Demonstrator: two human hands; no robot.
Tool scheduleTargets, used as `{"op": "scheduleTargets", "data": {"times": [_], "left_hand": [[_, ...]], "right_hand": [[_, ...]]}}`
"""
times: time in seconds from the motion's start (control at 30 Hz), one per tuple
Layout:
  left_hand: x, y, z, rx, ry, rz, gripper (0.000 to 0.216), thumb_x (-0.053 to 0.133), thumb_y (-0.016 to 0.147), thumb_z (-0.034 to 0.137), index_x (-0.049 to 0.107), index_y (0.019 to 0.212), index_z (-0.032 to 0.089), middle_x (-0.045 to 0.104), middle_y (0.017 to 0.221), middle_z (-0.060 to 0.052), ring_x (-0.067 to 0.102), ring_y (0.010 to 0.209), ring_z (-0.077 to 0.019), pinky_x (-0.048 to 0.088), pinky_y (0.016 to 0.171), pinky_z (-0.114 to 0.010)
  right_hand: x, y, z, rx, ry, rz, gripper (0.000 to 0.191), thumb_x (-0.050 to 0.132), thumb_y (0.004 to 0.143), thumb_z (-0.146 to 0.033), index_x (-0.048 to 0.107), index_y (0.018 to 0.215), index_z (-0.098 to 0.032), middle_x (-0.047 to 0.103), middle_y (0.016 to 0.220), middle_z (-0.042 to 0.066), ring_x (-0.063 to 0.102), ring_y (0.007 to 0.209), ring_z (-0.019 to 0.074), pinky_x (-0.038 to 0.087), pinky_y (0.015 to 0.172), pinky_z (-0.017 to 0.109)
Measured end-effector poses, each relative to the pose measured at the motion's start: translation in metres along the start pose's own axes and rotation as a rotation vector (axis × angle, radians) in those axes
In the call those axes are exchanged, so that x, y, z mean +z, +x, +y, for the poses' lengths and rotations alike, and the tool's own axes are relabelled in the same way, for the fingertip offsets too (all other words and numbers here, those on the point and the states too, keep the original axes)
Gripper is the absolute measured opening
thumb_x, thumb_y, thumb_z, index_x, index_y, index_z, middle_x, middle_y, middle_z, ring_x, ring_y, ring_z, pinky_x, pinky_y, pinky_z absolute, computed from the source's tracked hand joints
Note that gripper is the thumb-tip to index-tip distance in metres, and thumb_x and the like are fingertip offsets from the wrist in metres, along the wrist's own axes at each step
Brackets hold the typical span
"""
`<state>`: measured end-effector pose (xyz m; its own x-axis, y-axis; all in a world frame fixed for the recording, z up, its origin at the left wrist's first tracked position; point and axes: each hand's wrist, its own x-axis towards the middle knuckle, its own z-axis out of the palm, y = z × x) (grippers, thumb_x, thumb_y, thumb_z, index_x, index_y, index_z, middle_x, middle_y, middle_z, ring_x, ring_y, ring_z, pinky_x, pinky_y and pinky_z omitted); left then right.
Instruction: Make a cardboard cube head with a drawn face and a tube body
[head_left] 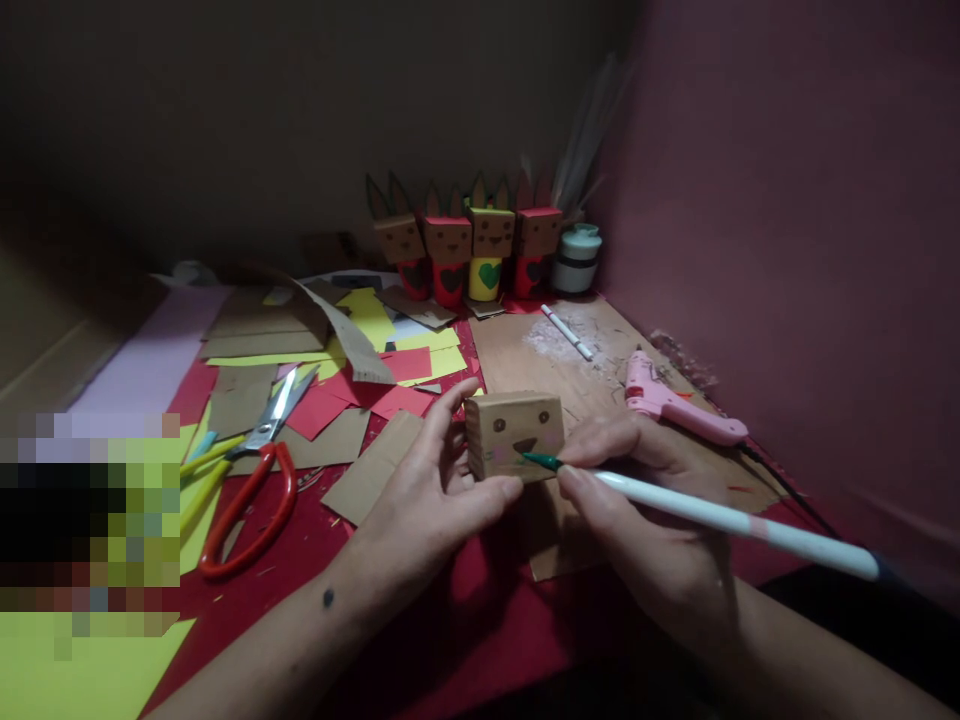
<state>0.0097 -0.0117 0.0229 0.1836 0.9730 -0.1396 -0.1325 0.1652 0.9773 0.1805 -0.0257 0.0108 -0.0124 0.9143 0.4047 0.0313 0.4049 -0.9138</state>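
My left hand (431,480) grips a small cardboard cube (514,432) with a drawn face, thumb under it and fingers on its left side. My right hand (645,500) pinches a white marker pen (720,518) whose green tip touches the cube's front just below the mouth. Both hands hover over a red paper-covered table (322,570).
Red-handled scissors (255,480) lie at the left among yellow, red and brown paper scraps. A pink glue gun (679,405) and a white pen (568,332) lie on the wooden board at right. Several finished cardboard figures (465,245) and a jar (576,258) stand at the back.
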Motion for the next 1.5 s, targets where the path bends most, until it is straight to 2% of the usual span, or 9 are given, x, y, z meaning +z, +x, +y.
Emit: {"op": "scheduleTargets", "data": {"times": [0.27,0.4,0.5,0.7,0.83,1.0,1.13,1.37,1.5], "left_hand": [[0.003,-0.003,0.004,-0.005,0.121,0.088,0.095,0.083,0.072,0.018,0.032,0.152,0.025,0.071,0.123,-0.008,0.069,0.112,-0.0259,0.057,0.089,-0.028],[0.002,-0.004,0.006,0.002,0.162,0.127,0.097,0.084,0.073,0.022,0.031,0.154,0.032,0.07,0.123,-0.004,0.07,0.108,-0.024,0.057,0.088,-0.027],[0.003,-0.005,0.007,0.0,0.176,0.139,0.098,0.083,0.073,0.024,0.03,0.155,0.031,0.074,0.112,-0.003,0.071,0.106,-0.0248,0.057,0.089,-0.029],[0.004,-0.005,0.007,-0.01,0.127,0.134,0.1,0.083,0.072,0.023,0.028,0.156,0.028,0.076,0.105,-0.005,0.073,0.1,-0.0287,0.06,0.086,-0.036],[0.003,-0.004,0.007,-0.01,0.164,0.123,0.101,0.086,0.069,0.026,0.031,0.155,0.028,0.075,0.109,-0.007,0.072,0.104,-0.0313,0.059,0.089,-0.037],[0.005,-0.005,0.008,-0.018,0.16,0.119,0.098,0.083,0.071,0.023,0.031,0.154,0.03,0.074,0.108,-0.005,0.074,0.098,-0.0291,0.06,0.084,-0.035],[0.01,-0.007,0.007,0.001,0.107,0.176,0.096,0.082,0.07,0.022,0.034,0.152,0.029,0.074,0.104,-0.004,0.074,0.096,-0.0284,0.06,0.082,-0.035],[0.008,-0.006,0.005,0.007,0.131,0.209,0.091,0.084,0.069,0.024,0.041,0.148,0.028,0.073,0.112,-0.006,0.072,0.103,-0.0282,0.059,0.086,-0.033],[0.007,-0.006,0.006,0.009,0.116,0.201,0.09,0.085,0.068,0.025,0.042,0.147,0.029,0.072,0.115,-0.006,0.072,0.103,-0.0285,0.059,0.086,-0.033]], "right_hand": [[-0.002,0.002,0.007,0.062,0.186,-0.095,0.01,0.069,0.085,-0.017,0.063,0.084,-0.026,0.061,0.065,-0.005,0.053,0.052,0.0119,0.045,0.051,0.025],[-0.005,0.003,0.007,-0.013,0.121,-0.022,0.012,0.065,0.086,-0.014,0.063,0.082,-0.025,0.059,0.063,-0.005,0.052,0.051,0.0118,0.042,0.049,0.024],[-0.007,0.003,0.005,-0.055,-0.002,0.056,0.013,0.064,0.087,-0.014,0.062,0.08,-0.026,0.056,0.06,-0.005,0.05,0.05,0.012,0.039,0.048,0.025],[-0.002,0.0,0.001,-0.056,-0.154,0.06,0.016,0.062,0.085,-0.013,0.056,0.078,-0.026,0.051,0.056,-0.006,0.046,0.045,0.0117,0.035,0.042,0.025],[-0.001,0.002,0.001,-0.111,-0.232,0.064,0.017,0.061,0.085,-0.012,0.053,0.077,-0.025,0.051,0.058,-0.006,0.046,0.047,0.0111,0.036,0.043,0.024],[-0.001,0.004,0.002,-0.154,-0.242,0.07,0.015,0.061,0.084,-0.012,0.054,0.077,-0.024,0.052,0.059,-0.006,0.05,0.05,0.011,0.039,0.045,0.023],[0.001,0.004,0.003,-0.141,-0.264,0.068,0.016,0.061,0.083,-0.012,0.053,0.076,-0.023,0.053,0.063,-0.006,0.052,0.052,0.0103,0.041,0.047,0.021],[0.0,0.006,0.002,-0.144,-0.266,0.134,0.014,0.061,0.081,-0.012,0.054,0.076,-0.023,0.054,0.061,-0.005,0.052,0.05,0.0109,0.038,0.043,0.022],[-0.001,0.005,0.0,-0.134,-0.237,0.106,0.015,0.061,0.082,-0.013,0.054,0.076,-0.024,0.053,0.059,-0.005,0.052,0.052,0.0121,0.041,0.047,0.024]]}}
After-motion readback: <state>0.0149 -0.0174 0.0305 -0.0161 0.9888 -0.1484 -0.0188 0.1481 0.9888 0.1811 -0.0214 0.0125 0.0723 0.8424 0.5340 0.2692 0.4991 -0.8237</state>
